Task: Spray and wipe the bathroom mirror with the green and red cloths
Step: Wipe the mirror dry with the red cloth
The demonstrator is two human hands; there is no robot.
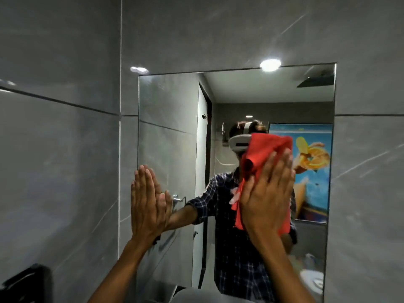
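The rectangular bathroom mirror (170, 127) hangs on a grey tiled wall ahead of me. My right hand (267, 193) lies flat with its palm pressing a red cloth (262, 149) against the glass right of centre. The cloth bunches above my fingertips and hangs down beside my wrist. My left hand (145, 200) rests flat on the mirror's left edge, fingers together and pointing up, with nothing in it. I see no green cloth and no spray bottle.
Grey wall tiles (61, 160) surround the mirror. A black object (26, 283) is at the bottom left. The rim of a white basin (196, 296) shows at the bottom. The reflection shows a person in a checked shirt, a door and a colourful poster.
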